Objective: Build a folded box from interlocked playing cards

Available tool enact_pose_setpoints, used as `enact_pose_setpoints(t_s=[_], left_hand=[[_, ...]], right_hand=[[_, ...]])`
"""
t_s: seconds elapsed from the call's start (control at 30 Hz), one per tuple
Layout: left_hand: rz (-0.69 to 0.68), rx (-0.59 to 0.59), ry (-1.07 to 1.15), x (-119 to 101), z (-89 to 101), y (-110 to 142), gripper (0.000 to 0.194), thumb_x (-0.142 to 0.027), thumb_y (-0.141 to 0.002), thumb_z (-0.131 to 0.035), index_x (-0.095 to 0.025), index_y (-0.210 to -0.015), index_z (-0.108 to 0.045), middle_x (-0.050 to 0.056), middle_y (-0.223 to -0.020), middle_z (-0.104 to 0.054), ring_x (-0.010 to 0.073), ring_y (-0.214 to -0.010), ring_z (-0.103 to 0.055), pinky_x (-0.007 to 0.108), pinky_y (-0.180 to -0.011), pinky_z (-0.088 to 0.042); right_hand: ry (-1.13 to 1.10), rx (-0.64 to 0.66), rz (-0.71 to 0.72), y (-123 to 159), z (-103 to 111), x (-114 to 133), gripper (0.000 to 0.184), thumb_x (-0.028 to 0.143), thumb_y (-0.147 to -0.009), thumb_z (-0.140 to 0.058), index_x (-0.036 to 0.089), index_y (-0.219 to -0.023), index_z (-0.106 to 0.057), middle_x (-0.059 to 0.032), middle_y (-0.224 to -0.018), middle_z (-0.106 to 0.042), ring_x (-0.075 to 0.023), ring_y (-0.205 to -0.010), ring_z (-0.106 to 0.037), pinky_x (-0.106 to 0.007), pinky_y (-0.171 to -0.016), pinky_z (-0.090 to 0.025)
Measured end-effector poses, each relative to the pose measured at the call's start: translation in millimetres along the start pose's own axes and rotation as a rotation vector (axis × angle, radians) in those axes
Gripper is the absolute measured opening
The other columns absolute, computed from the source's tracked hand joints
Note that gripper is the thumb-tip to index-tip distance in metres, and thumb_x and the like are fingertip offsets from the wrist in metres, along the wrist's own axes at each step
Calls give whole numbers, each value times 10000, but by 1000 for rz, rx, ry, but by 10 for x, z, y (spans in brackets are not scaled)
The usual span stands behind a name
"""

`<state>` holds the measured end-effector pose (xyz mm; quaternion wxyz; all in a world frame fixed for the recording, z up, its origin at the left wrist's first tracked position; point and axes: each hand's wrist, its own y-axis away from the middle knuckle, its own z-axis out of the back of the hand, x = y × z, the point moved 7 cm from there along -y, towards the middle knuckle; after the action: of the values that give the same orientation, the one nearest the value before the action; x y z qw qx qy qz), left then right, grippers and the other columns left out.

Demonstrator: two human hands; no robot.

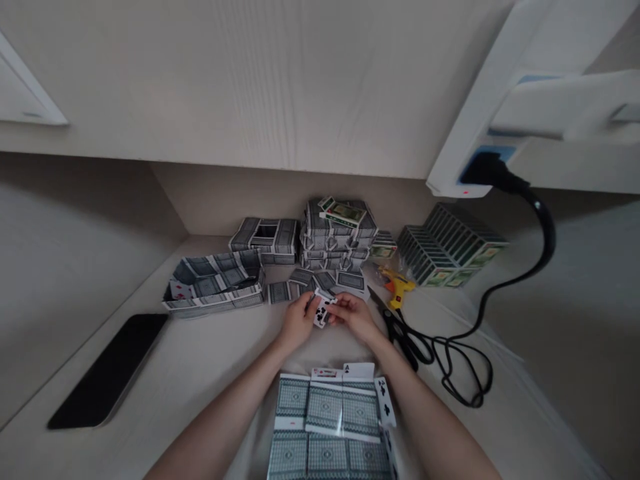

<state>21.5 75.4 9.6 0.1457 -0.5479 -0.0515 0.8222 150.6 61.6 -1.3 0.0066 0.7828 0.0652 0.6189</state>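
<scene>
Playing cards (321,315): pinched by left hand (298,321) and right hand (356,316) above pale counter (210,363), beige wall (225,200) along back edge; visible face white, black clubs.

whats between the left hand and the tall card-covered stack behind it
In the head view, loose playing cards, backs up, lie between the left hand and the card-covered stack.
</scene>
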Motion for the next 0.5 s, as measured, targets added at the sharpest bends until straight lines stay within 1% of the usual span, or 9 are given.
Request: enact_pose_setpoints(t_s=[0.07, 0.13, 0.17, 0.23, 0.3, 0.33, 0.43, 0.5], left_hand=[[-29, 22, 29, -52, -6, 22, 284, -337, -814, -445, -177, -1032, -530, 40, -887, -620, 151, -777, -559, 246, -695, -425], [-77, 46, 69, -121, -8, 42, 370, -315, -813, -459, -194, -1162, -445, 43, -968, -605, 147, -838, -558, 250, -742, -427], [-97, 58, 80, -150, -11, 50, 385, -306, -818, -455, -201, -1186, -424, 44, -991, -598, 145, -857, -557, 253, -761, -425], [-102, 68, 72, -169, -15, 55, 337, -304, -831, -435, -208, -1152, -460, 40, -991, -600, 142, -850, -559, 253, -766, -425], [-79, 62, 60, -151, -17, 52, 282, -315, -835, -429, -207, -1080, -517, 34, -961, -609, 138, -814, -564, 246, -737, -429], [-65, 58, 65, -136, -18, 51, 282, -323, -833, -433, -205, -1074, -520, 30, -920, -615, 135, -780, -566, 240, -706, -431], [-23, 45, 116, -84, -24, 49, 350, -349, -817, -463, -196, -1132, -476, 6, -745, -603, 123, -650, -552, 214, -590, -412], [3, 41, 144, -50, -29, 48, 359, -368, -804, -480, -189, -1116, -483, -13, -663, -572, 115, -590, -531, 201, -536, -387]], right_hand=[[55, -5, 29, -3, 4, 11, 293, 343, -560, -727, 169, -718, -553, 59, -470, -553, -87, -406, -494, -213, -445, -388], [76, -3, 42, 0, 5, 20, 293, 361, -571, -716, 169, -719, -549, 66, -452, -534, -80, -388, -464, -208, -429, -359], [80, -2, 43, 3, 5, 23, 294, 367, -575, -711, 169, -718, -547, 68, -450, -527, -77, -383, -453, -207, -423, -349], [87, 4, 39, 8, 4, 25, 291, 378, -584, -700, 169, -715, -547, 67, -453, -518, -76, -381, -440, -209, -419, -342], [103, 5, 36, 10, 5, 28, 289, 392, -596, -686, 168, -712, -547, 66, -454, -512, -76, -380, -434, -211, -419, -341], [114, 5, 38, 11, 5, 32, 290, 399, -602, -679, 167, -716, -548, 66, -449, -508, -76, -377, -431, -212, -417, -339], [147, 10, 63, 16, -4, 56, 294, 410, -617, -664, 169, -742, -553, 74, -429, -488, -76, -366, -418, -209, -406, -322], [148, 14, 81, 22, -11, 71, 286, 412, -627, -657, 176, -753, -556, 76, -434, -481, -74, -365, -411, -208, -402, -318]])
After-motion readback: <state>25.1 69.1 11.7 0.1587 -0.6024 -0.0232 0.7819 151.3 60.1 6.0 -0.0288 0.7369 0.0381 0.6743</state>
